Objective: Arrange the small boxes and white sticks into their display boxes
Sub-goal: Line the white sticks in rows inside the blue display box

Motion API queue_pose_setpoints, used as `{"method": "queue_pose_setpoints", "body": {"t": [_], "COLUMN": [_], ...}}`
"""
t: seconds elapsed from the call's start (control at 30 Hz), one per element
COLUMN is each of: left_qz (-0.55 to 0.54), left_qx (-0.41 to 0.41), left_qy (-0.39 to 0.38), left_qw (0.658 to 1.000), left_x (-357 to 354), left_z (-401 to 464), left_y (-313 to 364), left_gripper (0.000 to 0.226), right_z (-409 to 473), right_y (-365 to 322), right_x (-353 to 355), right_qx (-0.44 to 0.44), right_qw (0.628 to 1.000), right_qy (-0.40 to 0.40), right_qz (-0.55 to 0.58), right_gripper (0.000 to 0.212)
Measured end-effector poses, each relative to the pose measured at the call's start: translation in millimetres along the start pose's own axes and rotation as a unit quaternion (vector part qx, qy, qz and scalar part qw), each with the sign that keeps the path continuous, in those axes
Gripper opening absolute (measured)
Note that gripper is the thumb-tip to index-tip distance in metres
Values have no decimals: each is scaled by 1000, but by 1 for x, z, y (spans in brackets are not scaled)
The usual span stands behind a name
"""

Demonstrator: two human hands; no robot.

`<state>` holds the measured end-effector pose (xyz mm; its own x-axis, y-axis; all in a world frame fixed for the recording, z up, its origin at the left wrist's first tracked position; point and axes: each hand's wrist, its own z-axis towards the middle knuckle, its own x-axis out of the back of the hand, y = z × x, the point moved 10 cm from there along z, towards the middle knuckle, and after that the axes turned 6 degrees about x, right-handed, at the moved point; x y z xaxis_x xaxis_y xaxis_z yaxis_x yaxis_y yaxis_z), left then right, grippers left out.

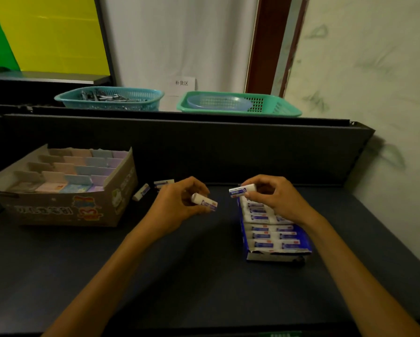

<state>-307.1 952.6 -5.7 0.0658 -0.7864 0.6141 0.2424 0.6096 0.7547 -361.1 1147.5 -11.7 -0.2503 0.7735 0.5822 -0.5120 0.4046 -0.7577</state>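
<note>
Head view, only one. Left hand (179, 203) pinches a white stick (204, 202) between thumb and fingertips, held above the dark shelf top (204, 276). Right hand (272, 198) pinches a second white stick (242, 190) by its far end, hovering just over the back of the blue display box (277, 256). That box sits right of centre and is mostly filled with rows of the same sticks, blue-and-white labels up. Two loose sticks (153, 188) lie on the shelf between the left hand and the cardboard display box (65, 212), which stands well apart on the left and holds pastel small boxes (82, 166) in tiered rows.

Handling, my judgement: sticks look light, stiff, short, like wrapped erasers. The paper sleeve probably gives better grip than the bare white end, which may be slick. Take by the long sides near the middle, lay flat, label up. Not fragile. The thin blue carton may shift if pushed, so steady it.

Hard to see: the right hand covers the back rows of the blue box, so free slots there cannot be told. Label print is blurred. Contents of the teal basket (109, 98) are unclear, greyish metal bits. The green basket (238, 104) holds a pale bowl-like thing.
</note>
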Motion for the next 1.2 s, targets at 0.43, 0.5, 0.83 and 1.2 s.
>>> {"method": "queue_pose_setpoints", "body": {"t": [0.43,0.5,0.83,1.2], "left_qz": [60,68,85,103], "left_qx": [-36,-48,-34,-30], "left_qy": [-3,-5,4,18], "left_qw": [998,997,996,994], "left_x": [-36,-44,-59,-62], "left_z": [12,12,17,18], "left_y": [31,37,40,43], "left_gripper": [29,30,31,31], "right_z": [-24,-25,-29,-28], "right_y": [18,19,25,20], "right_x": [38,39,26,12], "right_qx": [-18,-10,3,34], "right_qw": [986,992,989,980], "right_qy": [81,69,-42,-86], "right_qz": [143,108,-141,-174], "right_gripper": [16,13,29,24]}}
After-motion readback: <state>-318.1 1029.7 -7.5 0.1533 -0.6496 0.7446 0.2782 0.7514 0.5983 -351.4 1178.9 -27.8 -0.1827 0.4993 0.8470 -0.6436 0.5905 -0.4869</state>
